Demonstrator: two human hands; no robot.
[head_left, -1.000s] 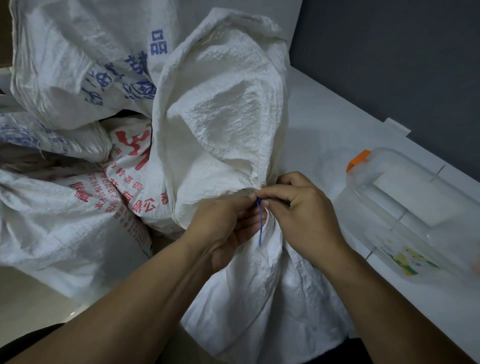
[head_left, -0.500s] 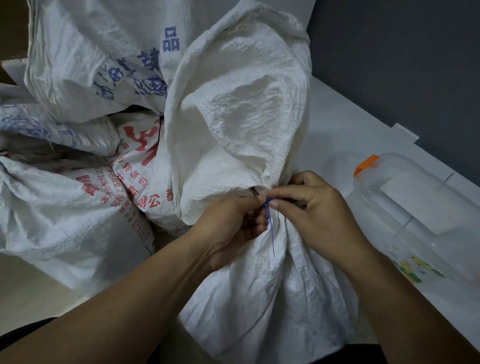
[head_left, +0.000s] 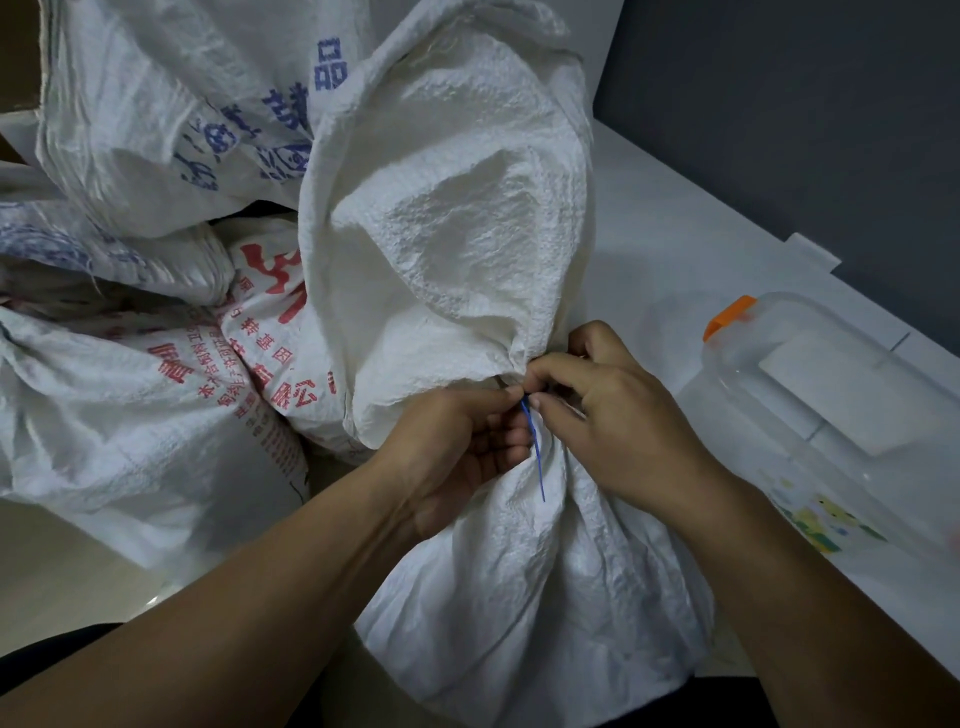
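At the gathered neck of the sack (head_left: 457, 218), left hand (head_left: 457, 447) and right hand (head_left: 618, 415) fingers pinched the blue tie (head_left: 537, 457); its tail hung lengthwise below the neck (closer to the left hand).

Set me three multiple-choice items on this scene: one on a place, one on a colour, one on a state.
1. Where is the clear box relative to the white sack?
A) to the person's right of it
B) to its left
C) on top of it

2. What colour is the thin tie at the sack's neck?
A) red
B) blue
C) green

3. How is the sack's neck?
A) spread open
B) folded flat
C) bunched together

Answers:
1 A: the box lies on the table, right of the sack.
2 B: the strip hanging down the sack is blue.
3 C: the left hand and right hand pinch the tie at the gathered cloth.
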